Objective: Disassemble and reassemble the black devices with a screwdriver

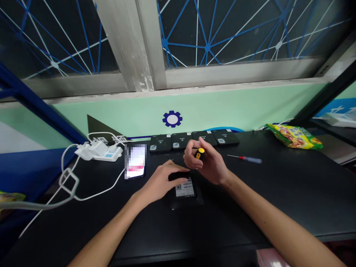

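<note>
A flat black device (185,202) with a white printed label (185,188) lies on the black tabletop. My left hand (162,180) holds it from the left, thumb over the label and fingers toward its far edge. Just above and to the right, my right hand (213,163) is wrapped round a screwdriver (200,152) with a yellow and black handle, its yellow end facing me. The shaft and tip of that screwdriver are hidden by the hands, so I cannot tell whether it touches the device.
Several flat black boxes (182,141) line the back of the table (292,193). To their left lies a phone (137,161), near a white power strip (107,152) with loose cables. On the right are a clear-handled screwdriver (250,159) and a yellow-green snack bag (294,136).
</note>
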`<state>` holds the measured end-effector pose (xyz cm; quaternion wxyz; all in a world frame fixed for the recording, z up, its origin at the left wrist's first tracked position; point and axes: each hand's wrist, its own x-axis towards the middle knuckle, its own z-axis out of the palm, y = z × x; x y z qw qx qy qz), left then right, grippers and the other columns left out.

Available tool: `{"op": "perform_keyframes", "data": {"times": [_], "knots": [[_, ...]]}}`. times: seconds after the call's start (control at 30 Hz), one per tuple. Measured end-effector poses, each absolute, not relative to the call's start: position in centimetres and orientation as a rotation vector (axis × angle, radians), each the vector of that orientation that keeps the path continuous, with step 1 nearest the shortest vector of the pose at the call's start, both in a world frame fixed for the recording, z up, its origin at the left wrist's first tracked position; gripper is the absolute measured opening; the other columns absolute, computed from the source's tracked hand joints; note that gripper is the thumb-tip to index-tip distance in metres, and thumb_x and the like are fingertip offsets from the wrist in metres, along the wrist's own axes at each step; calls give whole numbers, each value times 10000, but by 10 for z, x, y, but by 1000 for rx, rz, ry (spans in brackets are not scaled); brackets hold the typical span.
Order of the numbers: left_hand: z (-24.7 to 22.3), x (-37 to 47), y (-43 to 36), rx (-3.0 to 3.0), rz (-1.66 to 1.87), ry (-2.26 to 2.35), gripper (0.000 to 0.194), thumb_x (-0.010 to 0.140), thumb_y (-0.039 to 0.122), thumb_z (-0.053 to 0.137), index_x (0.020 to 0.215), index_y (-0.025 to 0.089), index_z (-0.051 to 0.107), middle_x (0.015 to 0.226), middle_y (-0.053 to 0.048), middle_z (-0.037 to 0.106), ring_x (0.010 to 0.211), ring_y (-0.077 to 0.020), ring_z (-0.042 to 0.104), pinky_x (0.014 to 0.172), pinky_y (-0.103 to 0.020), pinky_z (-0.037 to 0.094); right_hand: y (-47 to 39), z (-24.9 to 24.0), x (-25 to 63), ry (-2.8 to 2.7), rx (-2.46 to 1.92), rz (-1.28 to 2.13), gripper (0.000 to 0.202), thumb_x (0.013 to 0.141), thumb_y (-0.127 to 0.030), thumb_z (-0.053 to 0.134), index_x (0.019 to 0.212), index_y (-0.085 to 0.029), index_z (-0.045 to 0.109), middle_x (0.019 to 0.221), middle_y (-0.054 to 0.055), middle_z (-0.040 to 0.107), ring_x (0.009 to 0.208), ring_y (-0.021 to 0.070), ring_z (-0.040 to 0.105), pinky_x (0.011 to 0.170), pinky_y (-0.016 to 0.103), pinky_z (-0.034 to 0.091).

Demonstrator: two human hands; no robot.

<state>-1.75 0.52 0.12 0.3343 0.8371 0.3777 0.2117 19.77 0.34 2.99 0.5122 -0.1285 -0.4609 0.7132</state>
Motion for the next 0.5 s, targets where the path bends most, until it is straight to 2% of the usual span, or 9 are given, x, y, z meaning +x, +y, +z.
{"op": "perform_keyframes", "data": {"times": [0.13,0.23,0.4,0.5], "knots": [[2,-17,5,2185,560,972,332,998,439,750,1316,346,765,1148,-54,746,1054,-252,678,991,-434,540,3,32,200,-1076,-287,1749,274,988,-448,500,902,-225,635,609,-38,354,577,165,255,603,325,265],[3,-17,5,2191,559,967,326,1002,430,745,1318,351,764,1153,-51,747,1065,-250,676,1004,-431,538,3,33,200,-1070,-294,1744,195,954,-401,542,856,-238,584,623,-33,381,584,168,269,611,328,279],[2,-17,5,2199,547,986,322,998,428,752,1311,356,765,1137,-40,744,1032,-238,678,978,-414,542,4,32,197,-1102,-323,1690,306,1037,-376,503,791,-216,592,668,-8,437,622,168,359,642,330,305],[1,-18,5,2191,554,986,320,1003,433,746,1314,359,763,1152,-41,739,1044,-236,678,984,-415,539,5,30,196,-1131,-358,1656,401,1079,-413,485,765,-206,621,663,-8,423,617,164,354,640,329,300]]}}
